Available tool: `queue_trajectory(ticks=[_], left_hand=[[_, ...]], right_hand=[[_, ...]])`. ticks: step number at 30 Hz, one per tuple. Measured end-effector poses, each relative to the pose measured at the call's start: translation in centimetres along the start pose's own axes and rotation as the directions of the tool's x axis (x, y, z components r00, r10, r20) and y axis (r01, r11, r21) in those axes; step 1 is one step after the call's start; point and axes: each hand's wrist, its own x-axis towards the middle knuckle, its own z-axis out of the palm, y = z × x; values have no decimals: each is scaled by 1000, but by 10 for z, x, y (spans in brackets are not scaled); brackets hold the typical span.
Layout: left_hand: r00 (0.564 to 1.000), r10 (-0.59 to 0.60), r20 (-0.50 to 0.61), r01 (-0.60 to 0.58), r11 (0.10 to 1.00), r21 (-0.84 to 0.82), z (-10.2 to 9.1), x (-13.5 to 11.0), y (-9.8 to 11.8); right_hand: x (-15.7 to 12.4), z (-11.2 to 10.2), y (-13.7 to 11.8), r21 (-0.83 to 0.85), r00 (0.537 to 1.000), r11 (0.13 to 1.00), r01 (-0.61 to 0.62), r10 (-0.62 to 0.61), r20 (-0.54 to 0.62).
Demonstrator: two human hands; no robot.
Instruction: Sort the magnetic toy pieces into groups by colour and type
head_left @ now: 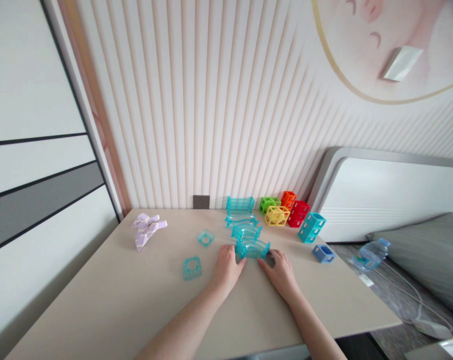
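Note:
Both of my hands are at the ends of a curved, see-through teal track piece [254, 249] on the table. My left hand [228, 266] closes on its left end, thumb in front and fingers behind. At the right end, my right hand [279, 270] grips in the same manner, with some fingertips hidden. Behind this piece, more teal track pieces [245, 231] lie in a row running back to a straight teal piece [240, 204] by the wall. Two flat teal squares with round holes, a nearer one [192, 268] and a farther one [205, 238], lie left of my hands.
Purple-and-white folded blocks [148, 229] lie at the table's left. Green [269, 204], yellow [277, 215], orange [288, 199], red [299, 213], teal [312, 227] and blue [324, 253] open-frame blocks stand at the right. Beyond the table [136, 305] is a plastic bottle [372, 254].

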Motion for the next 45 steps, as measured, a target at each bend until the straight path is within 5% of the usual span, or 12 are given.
queue_trajectory(ticks=[10, 15, 22, 45], left_hand=[[998, 1, -56, -1, 1000, -4, 6, 0, -3], [984, 86, -158, -98, 993, -66, 1, 2, -1], [983, 125, -134, -133, 990, -52, -2, 4, 1], [999, 38, -3, -38, 996, 75, -3, 0, 0]], right_hand=[[0, 1, 0, 153, 997, 988, -27, 38, -71], [0, -2, -3, 270, 992, 963, 1, 33, -120], [0, -4, -5, 292, 985, 956, 42, 9, -171], [-1, 4, 4, -14, 998, 1000, 5, -6, -62]])
